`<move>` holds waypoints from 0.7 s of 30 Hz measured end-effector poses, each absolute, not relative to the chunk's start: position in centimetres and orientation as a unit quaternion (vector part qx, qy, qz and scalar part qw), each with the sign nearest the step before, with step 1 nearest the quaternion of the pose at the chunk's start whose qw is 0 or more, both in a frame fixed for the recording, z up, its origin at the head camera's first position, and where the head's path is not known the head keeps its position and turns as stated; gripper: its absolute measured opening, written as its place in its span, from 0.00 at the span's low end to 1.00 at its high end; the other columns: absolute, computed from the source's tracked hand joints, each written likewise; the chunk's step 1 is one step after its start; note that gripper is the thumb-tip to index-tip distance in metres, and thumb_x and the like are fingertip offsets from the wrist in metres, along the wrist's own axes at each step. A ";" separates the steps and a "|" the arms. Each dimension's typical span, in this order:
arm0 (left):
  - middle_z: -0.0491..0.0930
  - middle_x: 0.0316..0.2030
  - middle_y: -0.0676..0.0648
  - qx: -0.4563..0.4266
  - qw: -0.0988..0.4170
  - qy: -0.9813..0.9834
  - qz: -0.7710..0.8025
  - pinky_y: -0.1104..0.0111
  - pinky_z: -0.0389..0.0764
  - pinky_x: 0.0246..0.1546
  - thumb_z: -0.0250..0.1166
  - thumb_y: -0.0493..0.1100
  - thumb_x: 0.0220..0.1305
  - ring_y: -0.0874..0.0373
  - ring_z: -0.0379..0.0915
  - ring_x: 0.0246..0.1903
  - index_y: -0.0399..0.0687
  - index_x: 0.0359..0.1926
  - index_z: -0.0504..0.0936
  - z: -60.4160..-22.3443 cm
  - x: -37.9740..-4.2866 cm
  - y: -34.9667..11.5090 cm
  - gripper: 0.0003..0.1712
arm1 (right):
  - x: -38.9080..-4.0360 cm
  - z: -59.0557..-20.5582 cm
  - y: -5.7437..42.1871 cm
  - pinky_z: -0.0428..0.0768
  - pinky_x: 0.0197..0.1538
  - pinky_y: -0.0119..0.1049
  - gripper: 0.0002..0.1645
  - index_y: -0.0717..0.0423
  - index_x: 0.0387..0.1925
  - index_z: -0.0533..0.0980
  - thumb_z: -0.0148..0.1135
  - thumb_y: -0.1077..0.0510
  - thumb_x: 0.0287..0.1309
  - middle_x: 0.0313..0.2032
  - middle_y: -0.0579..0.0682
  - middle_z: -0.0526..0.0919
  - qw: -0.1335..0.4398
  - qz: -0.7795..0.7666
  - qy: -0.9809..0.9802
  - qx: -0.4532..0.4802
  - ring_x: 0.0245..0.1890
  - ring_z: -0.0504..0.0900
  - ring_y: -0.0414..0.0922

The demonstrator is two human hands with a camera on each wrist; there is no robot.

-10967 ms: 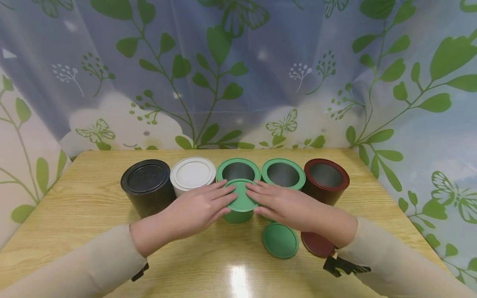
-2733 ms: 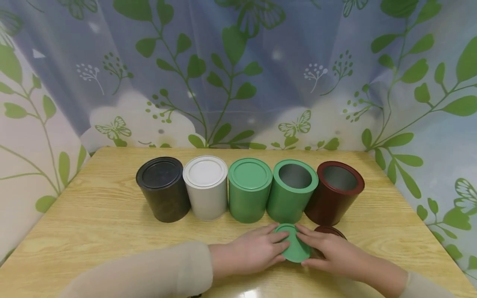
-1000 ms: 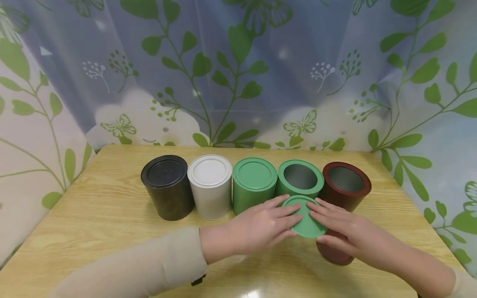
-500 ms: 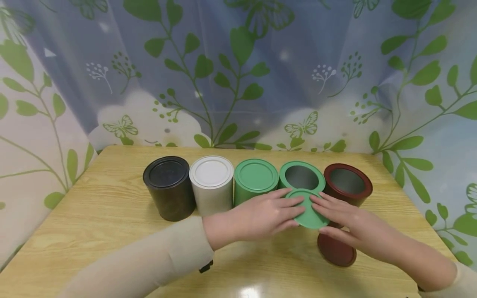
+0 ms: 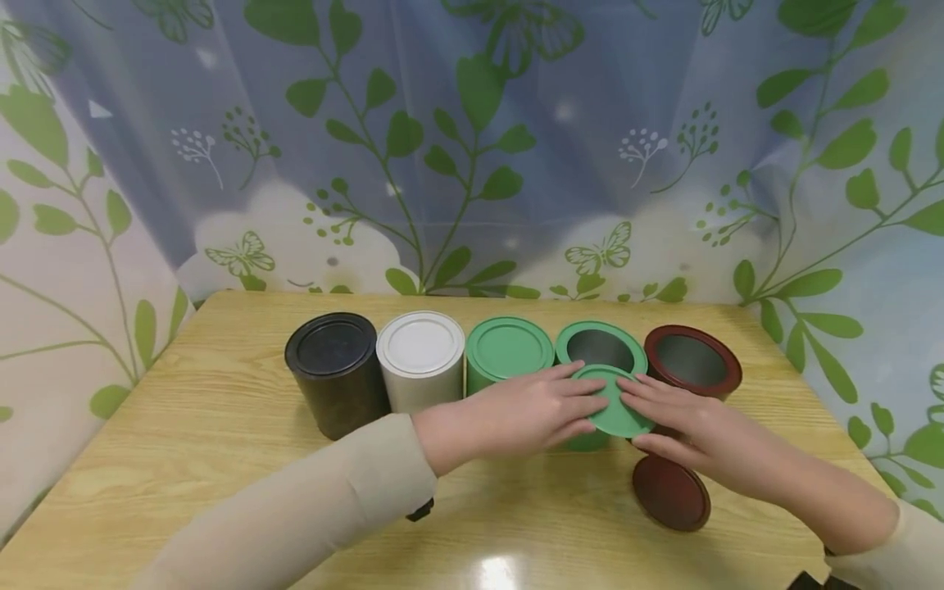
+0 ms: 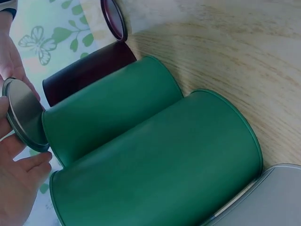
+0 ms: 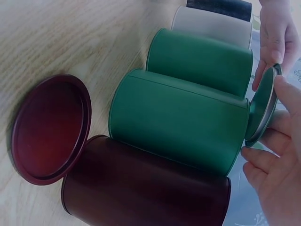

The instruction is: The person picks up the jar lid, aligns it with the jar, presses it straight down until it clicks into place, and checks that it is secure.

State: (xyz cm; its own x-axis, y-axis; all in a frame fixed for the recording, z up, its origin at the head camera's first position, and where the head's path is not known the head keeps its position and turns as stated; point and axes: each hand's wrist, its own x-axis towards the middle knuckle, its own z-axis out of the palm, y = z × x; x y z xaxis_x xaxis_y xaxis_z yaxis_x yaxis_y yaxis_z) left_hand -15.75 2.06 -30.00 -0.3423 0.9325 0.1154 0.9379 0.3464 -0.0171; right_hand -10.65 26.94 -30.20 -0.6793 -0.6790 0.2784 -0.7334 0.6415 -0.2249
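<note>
A round green lid (image 5: 619,414) is held between both hands, its far edge overlapping the near rim of an uncovered green can (image 5: 599,328). My left hand (image 5: 527,410) grips the lid's left side, with the fingers lying over its top. On the opposite side my right hand (image 5: 696,426) grips its edge. From the left wrist, the lid's silvery underside (image 6: 26,106) shows tilted at the mouth of that can. Just left stands a second green can (image 5: 509,348) with its lid on. A dark red can (image 5: 726,373), uncovered, is at the right.
A dark red lid (image 5: 671,493) lies on the wooden table (image 5: 354,541) in front of the red can, below my right hand. Leftward in the same row are a lidded white can (image 5: 420,344) and a lidded black can (image 5: 332,348). A leaf-patterned curtain (image 5: 472,164) hangs behind.
Earlier, both hands were on a lid at the middle green can, which is now covered. The second green lid has risen from the table toward the uncovered green can, creeping farther back lately.
</note>
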 end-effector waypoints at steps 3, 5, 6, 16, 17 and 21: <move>0.61 0.66 0.47 -0.569 0.047 -0.820 -0.034 0.69 0.46 0.67 0.42 0.51 0.74 0.49 0.49 0.68 0.47 0.67 0.65 -29.9 -16.0 2.1 0.26 | -10.8 -29.9 26.9 0.50 0.59 0.14 0.31 0.56 0.63 0.69 0.62 0.54 0.59 0.63 0.49 0.68 0.074 0.160 -0.908 0.379 0.66 0.59 0.38; 0.61 0.66 0.47 -0.568 0.045 -0.821 -0.041 0.69 0.46 0.67 0.41 0.51 0.74 0.49 0.49 0.68 0.46 0.66 0.65 -29.9 -16.2 2.2 0.26 | -10.9 -29.7 26.9 0.49 0.59 0.13 0.30 0.56 0.63 0.69 0.60 0.53 0.60 0.63 0.50 0.68 0.066 0.155 -0.914 0.368 0.65 0.60 0.40; 0.61 0.66 0.47 -0.567 0.044 -0.822 -0.044 0.70 0.45 0.67 0.41 0.51 0.74 0.50 0.49 0.68 0.46 0.66 0.65 -29.9 -16.2 2.3 0.26 | -11.0 -29.6 26.9 0.48 0.59 0.13 0.29 0.56 0.63 0.68 0.59 0.53 0.61 0.63 0.50 0.67 0.060 0.154 -0.917 0.362 0.65 0.61 0.41; 0.65 0.64 0.49 -0.549 0.074 -0.833 -0.012 0.62 0.56 0.65 0.43 0.51 0.74 0.54 0.55 0.66 0.49 0.65 0.67 -30.2 -17.1 3.0 0.24 | -11.8 -29.0 26.7 0.67 0.58 0.51 0.29 0.55 0.65 0.65 0.53 0.49 0.66 0.64 0.50 0.67 0.022 0.134 -0.938 0.319 0.64 0.63 0.53; 0.64 0.65 0.50 -0.546 0.075 -0.834 -0.009 0.62 0.57 0.65 0.42 0.51 0.74 0.54 0.55 0.66 0.49 0.66 0.67 -30.2 -17.2 3.0 0.24 | -11.9 -29.0 26.7 0.66 0.58 0.52 0.29 0.56 0.65 0.65 0.52 0.49 0.66 0.64 0.50 0.66 0.018 0.134 -0.938 0.318 0.64 0.62 0.54; 0.64 0.65 0.50 -0.535 0.074 -0.841 -0.003 0.61 0.57 0.65 0.43 0.51 0.74 0.54 0.55 0.66 0.50 0.66 0.66 -30.4 -17.5 3.3 0.24 | -12.3 -29.2 26.6 0.65 0.59 0.54 0.30 0.57 0.65 0.64 0.52 0.49 0.67 0.64 0.53 0.66 0.009 0.140 -0.940 0.312 0.65 0.61 0.55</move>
State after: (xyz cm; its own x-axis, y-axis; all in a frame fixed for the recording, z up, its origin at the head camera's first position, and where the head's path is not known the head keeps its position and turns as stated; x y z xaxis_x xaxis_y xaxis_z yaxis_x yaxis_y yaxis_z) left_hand -17.45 3.26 -30.42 -0.4159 0.9005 0.1272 0.9014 0.4267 -0.0735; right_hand -12.34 26.64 -29.16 -0.8049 -0.5841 0.1049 -0.5894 0.7660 -0.2567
